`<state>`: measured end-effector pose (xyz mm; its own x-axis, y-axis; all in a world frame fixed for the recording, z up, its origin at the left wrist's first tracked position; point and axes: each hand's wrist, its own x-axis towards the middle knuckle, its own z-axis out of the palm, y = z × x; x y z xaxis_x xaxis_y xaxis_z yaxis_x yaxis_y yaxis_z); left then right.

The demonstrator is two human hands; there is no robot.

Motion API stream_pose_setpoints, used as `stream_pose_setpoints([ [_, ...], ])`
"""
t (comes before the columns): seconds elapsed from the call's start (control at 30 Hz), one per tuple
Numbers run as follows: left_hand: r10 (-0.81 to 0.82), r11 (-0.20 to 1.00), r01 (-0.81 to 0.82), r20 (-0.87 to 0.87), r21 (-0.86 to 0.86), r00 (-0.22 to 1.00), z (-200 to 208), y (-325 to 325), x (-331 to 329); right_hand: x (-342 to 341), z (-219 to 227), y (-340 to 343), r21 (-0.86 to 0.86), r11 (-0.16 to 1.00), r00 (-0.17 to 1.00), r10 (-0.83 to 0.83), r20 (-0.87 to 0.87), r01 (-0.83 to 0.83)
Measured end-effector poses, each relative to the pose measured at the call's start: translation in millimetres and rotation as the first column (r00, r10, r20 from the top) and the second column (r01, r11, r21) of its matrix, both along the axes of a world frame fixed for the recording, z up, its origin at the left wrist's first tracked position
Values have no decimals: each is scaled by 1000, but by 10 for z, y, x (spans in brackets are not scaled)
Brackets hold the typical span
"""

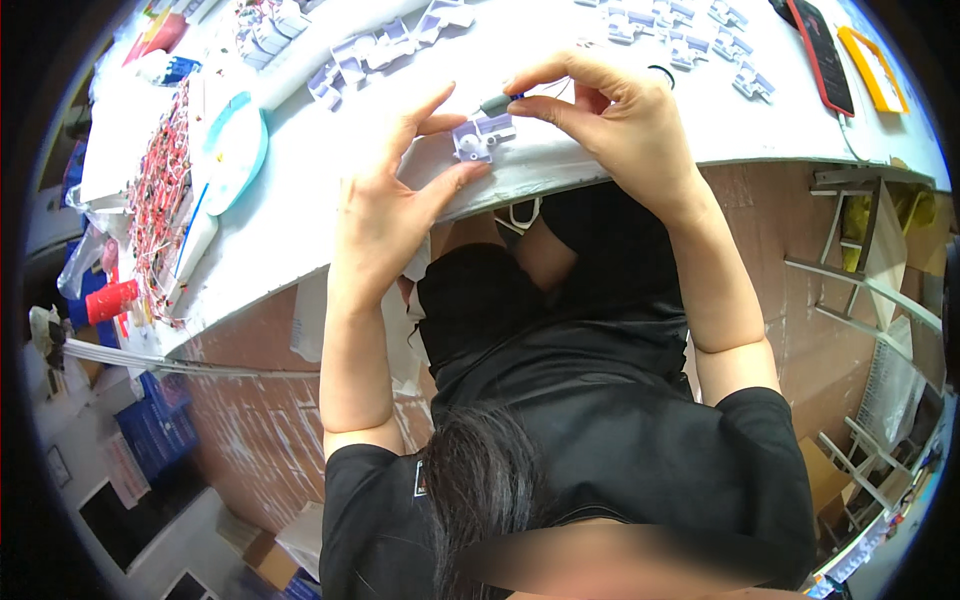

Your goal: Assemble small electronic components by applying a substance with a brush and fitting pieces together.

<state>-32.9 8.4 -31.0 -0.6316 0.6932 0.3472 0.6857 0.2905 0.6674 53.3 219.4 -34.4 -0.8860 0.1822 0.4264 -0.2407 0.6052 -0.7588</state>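
My left hand [385, 215] grips a small pale-lavender plastic housing [473, 143] between thumb and fingers, close to the front edge of the white table. Just above that housing, my right hand [630, 125] pinches a small dark grey cylindrical part [494, 104] between thumb and forefinger. Thin wires show by the right fingers. The grey part is at the housing's upper side; whether it sits inside or only touches cannot be made out.
Similar plastic housings lie in a row [375, 50] at the back and in a group [690, 45] at the back right. A red-cased phone [822, 55] and a yellow frame [873, 68] lie far right. Left are a heap of red wired parts [160, 190] and a light-blue dish [236, 155].
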Motion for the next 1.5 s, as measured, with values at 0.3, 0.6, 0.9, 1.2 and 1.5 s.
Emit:
stream_pose_setpoints([
  [0.3,-7,994,-3,94,107,996,-101,-26,3,-100,-146,-26,75,989,990,134,-44,-131],
  [0.6,-29,999,26,60,37,998,-98,-42,-16,-30,-38,37,409,907,984,149,-100,-96],
  [0.9,-20,996,37,-199,81,980,-12,5,0,301,65,203,135,989,966,-31,-257,67],
  [1.2,166,979,-123,-294,160,941,-3,-165,24,459,-148,605,206,862,859,-379,-345,463],
  [1.5,151,979,-102,-294,174,944,-48,-42,83,476,-206,628,269,846,886,-424,-187,461],
])
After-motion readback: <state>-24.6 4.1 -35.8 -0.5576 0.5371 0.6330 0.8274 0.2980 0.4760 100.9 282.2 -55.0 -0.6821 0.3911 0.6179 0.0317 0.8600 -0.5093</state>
